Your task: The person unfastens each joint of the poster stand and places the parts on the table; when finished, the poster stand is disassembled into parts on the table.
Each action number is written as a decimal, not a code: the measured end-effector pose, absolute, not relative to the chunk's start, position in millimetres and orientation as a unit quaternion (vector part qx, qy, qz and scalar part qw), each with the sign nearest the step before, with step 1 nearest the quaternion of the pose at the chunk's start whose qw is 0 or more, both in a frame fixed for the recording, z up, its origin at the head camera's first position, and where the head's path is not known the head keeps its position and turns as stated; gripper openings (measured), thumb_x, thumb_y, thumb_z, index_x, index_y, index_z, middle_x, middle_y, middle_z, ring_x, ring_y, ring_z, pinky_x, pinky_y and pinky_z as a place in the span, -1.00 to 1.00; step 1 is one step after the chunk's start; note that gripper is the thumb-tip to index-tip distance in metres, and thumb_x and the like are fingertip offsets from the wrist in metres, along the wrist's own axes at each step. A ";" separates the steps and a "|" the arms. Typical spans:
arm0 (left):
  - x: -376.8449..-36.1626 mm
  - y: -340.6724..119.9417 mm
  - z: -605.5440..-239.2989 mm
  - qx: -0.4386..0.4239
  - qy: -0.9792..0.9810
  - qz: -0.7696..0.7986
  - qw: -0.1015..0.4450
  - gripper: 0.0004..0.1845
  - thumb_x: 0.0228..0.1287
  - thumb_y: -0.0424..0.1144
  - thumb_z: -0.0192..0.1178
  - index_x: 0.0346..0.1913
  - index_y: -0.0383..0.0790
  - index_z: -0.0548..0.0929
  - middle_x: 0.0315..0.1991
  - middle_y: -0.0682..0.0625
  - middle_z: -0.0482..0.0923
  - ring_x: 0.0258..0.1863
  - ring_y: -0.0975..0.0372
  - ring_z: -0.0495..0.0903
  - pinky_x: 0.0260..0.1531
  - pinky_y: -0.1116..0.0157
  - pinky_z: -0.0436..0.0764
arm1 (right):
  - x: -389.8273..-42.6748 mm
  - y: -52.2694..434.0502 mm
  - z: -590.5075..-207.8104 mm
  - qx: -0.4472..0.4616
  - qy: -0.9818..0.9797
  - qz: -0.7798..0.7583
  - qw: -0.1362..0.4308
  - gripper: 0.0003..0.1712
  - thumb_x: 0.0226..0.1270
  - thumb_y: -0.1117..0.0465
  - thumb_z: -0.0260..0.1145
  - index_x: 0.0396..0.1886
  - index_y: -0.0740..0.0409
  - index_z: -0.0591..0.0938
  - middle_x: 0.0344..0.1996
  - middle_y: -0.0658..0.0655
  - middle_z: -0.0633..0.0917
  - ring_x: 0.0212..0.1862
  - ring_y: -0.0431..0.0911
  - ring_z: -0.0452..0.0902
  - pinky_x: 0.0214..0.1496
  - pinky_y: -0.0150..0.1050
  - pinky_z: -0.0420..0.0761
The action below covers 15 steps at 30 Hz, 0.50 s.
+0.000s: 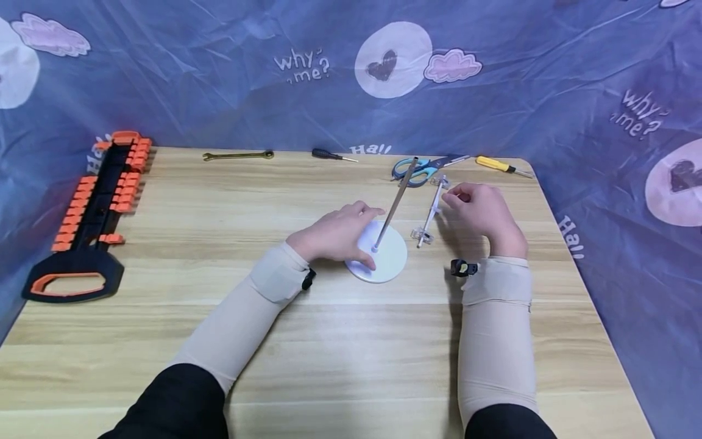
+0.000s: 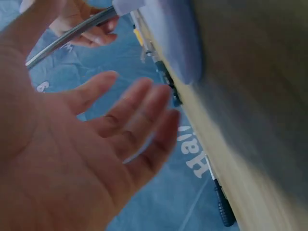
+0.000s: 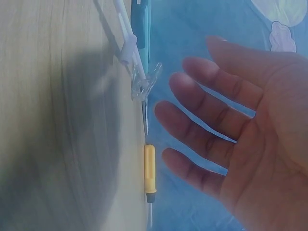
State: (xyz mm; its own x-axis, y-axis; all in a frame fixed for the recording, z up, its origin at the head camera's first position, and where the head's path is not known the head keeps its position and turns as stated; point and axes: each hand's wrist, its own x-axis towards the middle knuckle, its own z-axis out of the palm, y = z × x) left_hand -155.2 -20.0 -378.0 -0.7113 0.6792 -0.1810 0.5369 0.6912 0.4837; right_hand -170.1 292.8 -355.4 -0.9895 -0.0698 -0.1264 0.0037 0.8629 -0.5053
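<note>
White round base (image 1: 390, 261) under the flat left hand (image 1: 334, 235); loose right hand (image 1: 482, 213) beside clear clip rod (image 1: 430, 213).

A pale wood-grain surface (image 1: 329, 341) fills the middle of the room, its boards running side to side and its far right corner rounded. Behind it and down both sides hangs a wrinkled blue sheet (image 1: 219, 91), printed with white discs bearing dark hearts, pink clouds, and the words "why me?" and "Hall". The light is soft and even, casting faint shadows on the wood and a dull sheen on the sheet's creases.
</note>
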 end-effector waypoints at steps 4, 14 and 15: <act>-154.8 -18.8 -385.6 0.339 0.909 0.159 0.183 0.30 -0.05 0.23 0.67 0.69 -0.12 0.17 0.48 -0.13 0.32 0.37 0.03 0.38 0.38 0.08 0.47 | -169.7 292.1 -355.4 -0.016 0.963 -0.261 0.070 -0.45 0.66 -0.14 0.16 0.13 0.23 0.75 0.01 0.32 0.78 0.04 0.19 0.63 0.09 0.12 0.54; -154.0 -20.8 -387.3 0.353 0.909 0.117 0.187 0.37 -0.30 0.28 0.74 0.63 -0.14 0.32 0.55 -0.08 0.26 0.41 0.04 0.30 0.39 0.02 0.45 | -164.2 281.5 -343.4 -0.019 0.955 -0.292 0.054 -0.41 0.64 -0.21 0.15 0.24 0.16 0.71 0.07 0.29 0.76 0.02 0.12 0.61 0.02 0.01 0.53; -153.9 -20.8 -387.2 0.353 0.909 0.117 0.187 0.36 -0.30 0.28 0.74 0.62 -0.15 0.33 0.55 -0.07 0.26 0.41 0.04 0.30 0.38 0.02 0.45 | -163.1 279.7 -341.0 -0.024 0.953 -0.298 0.044 -0.41 0.64 -0.22 0.15 0.24 0.15 0.71 0.06 0.28 0.76 0.01 0.11 0.61 0.00 -0.02 0.53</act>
